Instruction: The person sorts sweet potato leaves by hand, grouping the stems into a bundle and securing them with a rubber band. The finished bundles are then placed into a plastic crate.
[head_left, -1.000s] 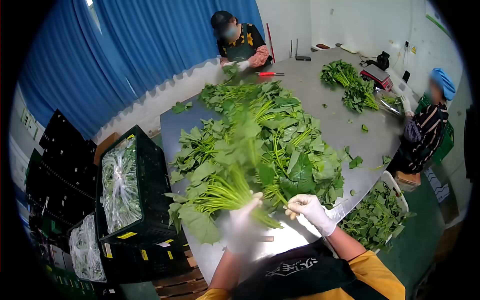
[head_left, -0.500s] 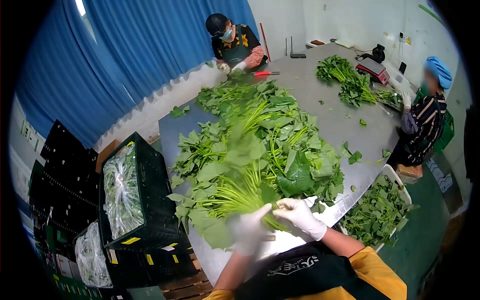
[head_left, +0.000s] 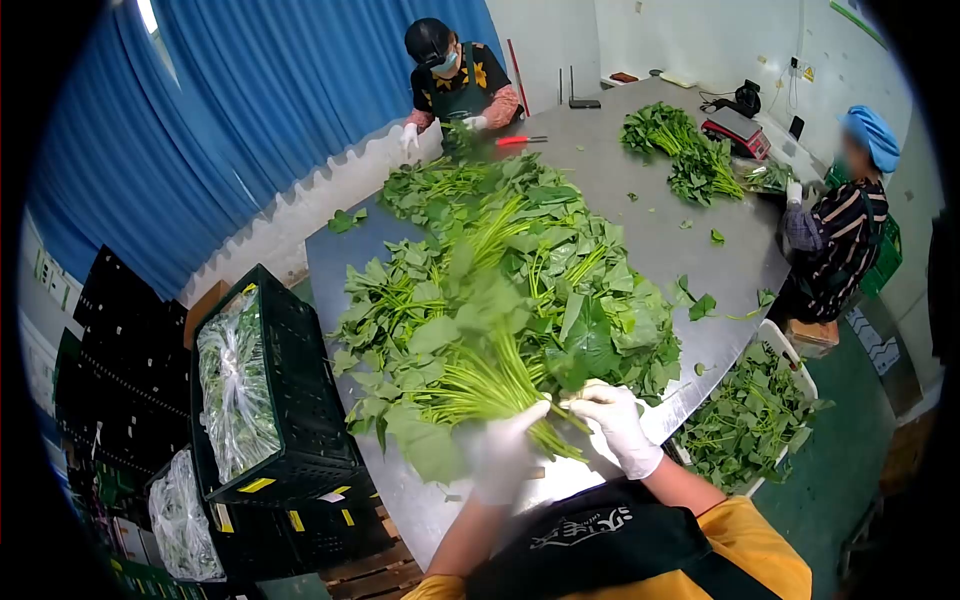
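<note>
The bunch of long-stemmed green leafy vegetables (head_left: 480, 385) sits at the near edge of the round steel table (head_left: 690, 240), lifted off the big loose leaf pile (head_left: 520, 260). The white-gloved left hand (head_left: 500, 450) is clamped round the stems; the white-gloved right hand (head_left: 615, 420) now pinches them beside it, closer in than a second ago. Black crates of bagged greens (head_left: 250, 380) stand to the left.

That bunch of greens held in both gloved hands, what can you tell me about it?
The bunch of greens is a fan of broad green leaves on long pale green stems, fresh-looking. The stems gather at the near table edge, where the left hand in a white glove wraps them and the right hand touches the stem ends. The leaves spread up and left, over the big heap of greens on the metal table.
</note>
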